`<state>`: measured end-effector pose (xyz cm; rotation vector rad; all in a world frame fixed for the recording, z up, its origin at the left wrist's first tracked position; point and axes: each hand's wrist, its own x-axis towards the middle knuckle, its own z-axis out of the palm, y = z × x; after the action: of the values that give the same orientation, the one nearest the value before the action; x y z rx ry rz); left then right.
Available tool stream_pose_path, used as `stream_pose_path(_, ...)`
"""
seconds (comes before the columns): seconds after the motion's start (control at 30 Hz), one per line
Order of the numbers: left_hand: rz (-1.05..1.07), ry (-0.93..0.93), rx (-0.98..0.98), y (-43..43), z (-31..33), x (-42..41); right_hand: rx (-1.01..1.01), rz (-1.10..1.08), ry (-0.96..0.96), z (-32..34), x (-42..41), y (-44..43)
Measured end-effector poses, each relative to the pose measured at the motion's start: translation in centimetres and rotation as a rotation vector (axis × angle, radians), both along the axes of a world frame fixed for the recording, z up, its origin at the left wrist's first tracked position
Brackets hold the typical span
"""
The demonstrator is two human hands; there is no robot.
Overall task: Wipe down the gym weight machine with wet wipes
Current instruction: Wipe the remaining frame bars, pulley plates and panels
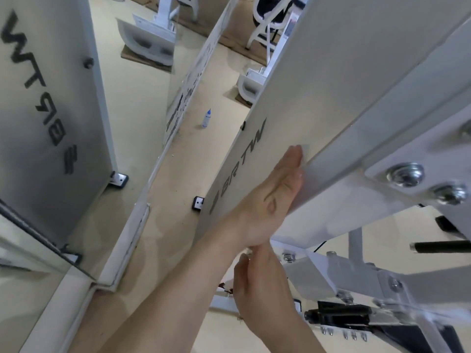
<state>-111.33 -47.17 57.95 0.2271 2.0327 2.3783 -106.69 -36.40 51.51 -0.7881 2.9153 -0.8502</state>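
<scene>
A person's left hand lies flat, fingers straight and together, against the white side panel of a gym weight machine at the centre of the frame, fingertips on the panel's right edge where it meets a pale upright beam. The panel, lettered "BRTW", runs from the upper right down to the middle of the picture, lying under and beyond the palm. Whether a wet wipe sits beneath that hand cannot be told.

The right hand is just below the left wrist, lower centre, fingers loosely extended and pointing up, with nothing seen in its grasp. It is in front of the machine's lower white frame bar, near the panel's bottom corner.

Two large bolts fasten a bracket at the right edge, and a black grip juts in below them. A mirror at the left repeats the lettered panel. A small bottle with a blue cap stands on the beige floor, upper centre, well apart from both hands.
</scene>
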Motion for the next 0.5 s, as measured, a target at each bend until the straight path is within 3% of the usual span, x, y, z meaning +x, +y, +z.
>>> stream_pose_path(0.13,0.121,0.117,0.011,0.7,3.4,-2.2,-0.107,0.018,-0.007,2.6,-0.7,0.6)
stream_pose_path(0.3,0.184,-0.087,0.020,1.6,4.3,-4.0,-0.104,0.022,0.016,3.2,-1.4,0.8)
stream_pose_path(0.5,0.118,0.254,0.064,2.3,10.9,-0.6,-0.112,0.021,0.237,5.4,-2.0,1.0)
